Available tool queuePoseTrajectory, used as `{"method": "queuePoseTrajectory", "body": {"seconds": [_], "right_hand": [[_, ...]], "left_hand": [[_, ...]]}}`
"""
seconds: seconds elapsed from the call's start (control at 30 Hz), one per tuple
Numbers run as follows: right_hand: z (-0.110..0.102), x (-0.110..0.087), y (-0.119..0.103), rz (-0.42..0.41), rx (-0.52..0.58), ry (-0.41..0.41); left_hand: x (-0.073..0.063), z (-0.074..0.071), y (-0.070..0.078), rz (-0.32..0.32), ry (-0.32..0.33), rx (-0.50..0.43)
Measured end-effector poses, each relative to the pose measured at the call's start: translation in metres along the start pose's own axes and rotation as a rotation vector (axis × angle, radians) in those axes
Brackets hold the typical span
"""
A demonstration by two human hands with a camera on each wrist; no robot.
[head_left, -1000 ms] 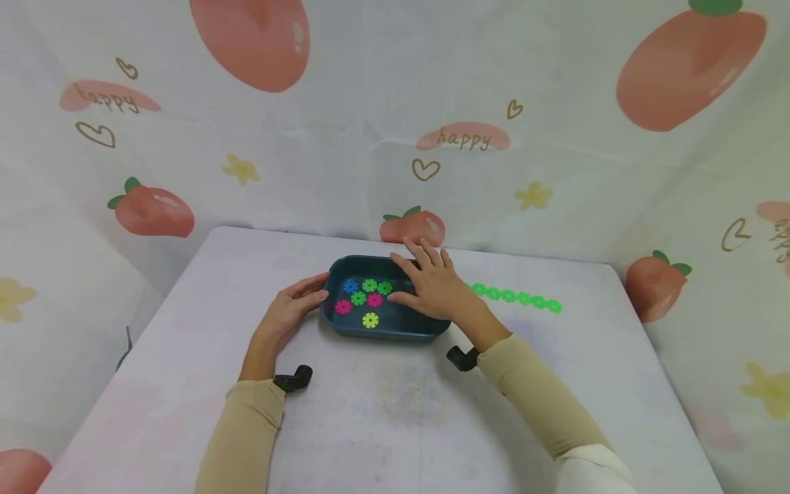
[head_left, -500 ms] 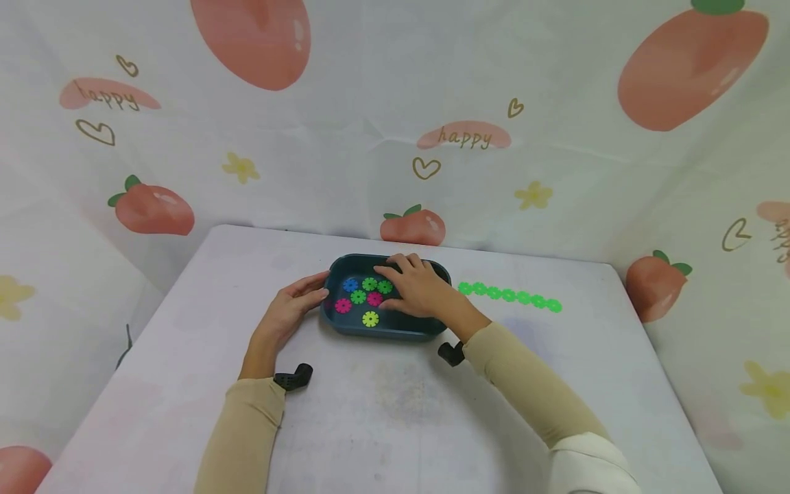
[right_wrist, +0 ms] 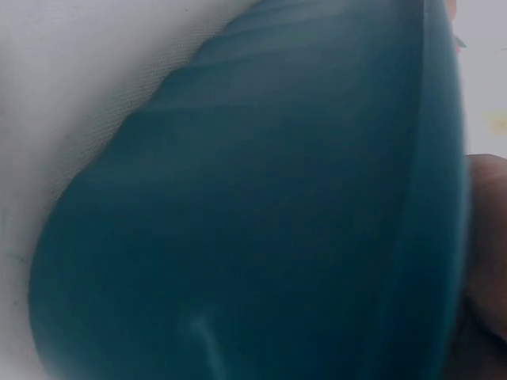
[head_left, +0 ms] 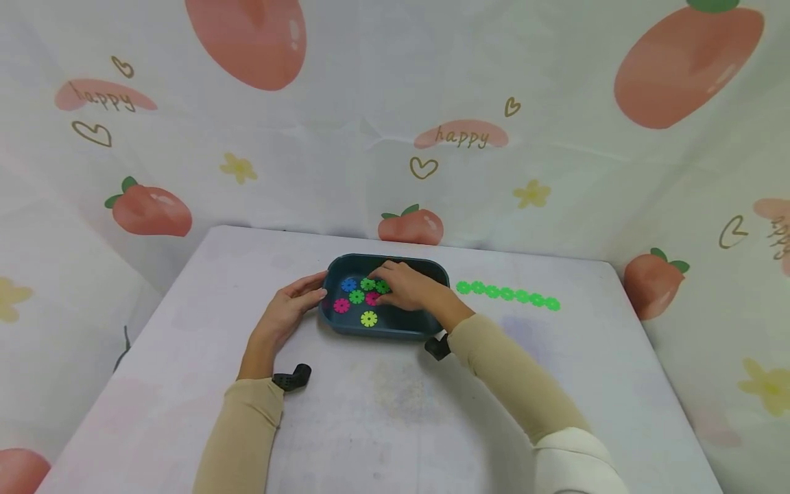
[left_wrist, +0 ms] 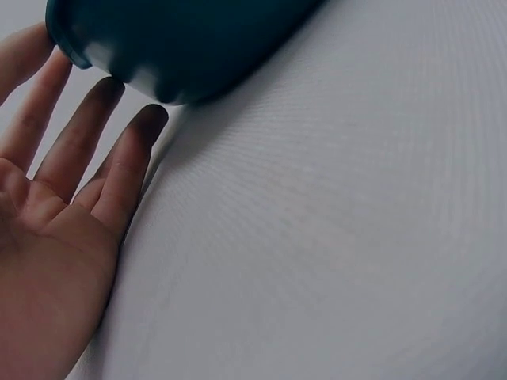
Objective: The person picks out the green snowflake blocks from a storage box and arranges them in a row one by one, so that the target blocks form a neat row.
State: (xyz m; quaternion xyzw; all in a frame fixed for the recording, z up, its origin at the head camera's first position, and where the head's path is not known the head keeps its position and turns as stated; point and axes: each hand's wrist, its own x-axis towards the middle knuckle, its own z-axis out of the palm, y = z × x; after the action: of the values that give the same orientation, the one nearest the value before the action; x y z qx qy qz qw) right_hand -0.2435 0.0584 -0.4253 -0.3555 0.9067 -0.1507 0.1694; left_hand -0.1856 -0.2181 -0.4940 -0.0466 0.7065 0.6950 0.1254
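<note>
A dark teal tray (head_left: 395,334) stands on the table in the head view. My left hand (head_left: 290,310) rests against its left end; in the left wrist view, nearly straight fingers (left_wrist: 75,146) touch the tray wall (left_wrist: 182,47). My right hand (head_left: 404,287) reaches over the right side into the tray, thumb and forefinger apart. Near its fingertips lie a pink snowflake disc (head_left: 372,298) and a green snowflake disc (head_left: 381,287), partly covered. A blue disc (head_left: 349,284), a yellow disc (head_left: 368,318) and several others lie around. In the right wrist view, the tray wall (right_wrist: 238,198) hides most of the hand.
To the right of the tray, a row of several bright green snowflake discs (head_left: 507,293) lies on the white table (head_left: 395,425). A patterned cloth (head_left: 345,171) hangs behind the table's far edge. Black wrist cameras (head_left: 293,378) are worn on both wrists.
My right hand has moved left and down into the tray, its fingers drawing in toward the discs. The left end of the green row is now uncovered. My left hand stays put.
</note>
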Motion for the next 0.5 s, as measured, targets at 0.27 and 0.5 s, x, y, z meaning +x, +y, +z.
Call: {"method": "queuePoseTrajectory", "body": {"seconds": [0.27,0.5], "right_hand": [[0.003,0.01,0.0,0.058,0.024,-0.058],[0.005,0.015,0.0,0.078,0.007,-0.078]], "left_hand": [[0.001,0.0,-0.001,0.002,0.0,-0.005],[0.002,-0.001,-0.002,0.003,0.0,0.013]]}}
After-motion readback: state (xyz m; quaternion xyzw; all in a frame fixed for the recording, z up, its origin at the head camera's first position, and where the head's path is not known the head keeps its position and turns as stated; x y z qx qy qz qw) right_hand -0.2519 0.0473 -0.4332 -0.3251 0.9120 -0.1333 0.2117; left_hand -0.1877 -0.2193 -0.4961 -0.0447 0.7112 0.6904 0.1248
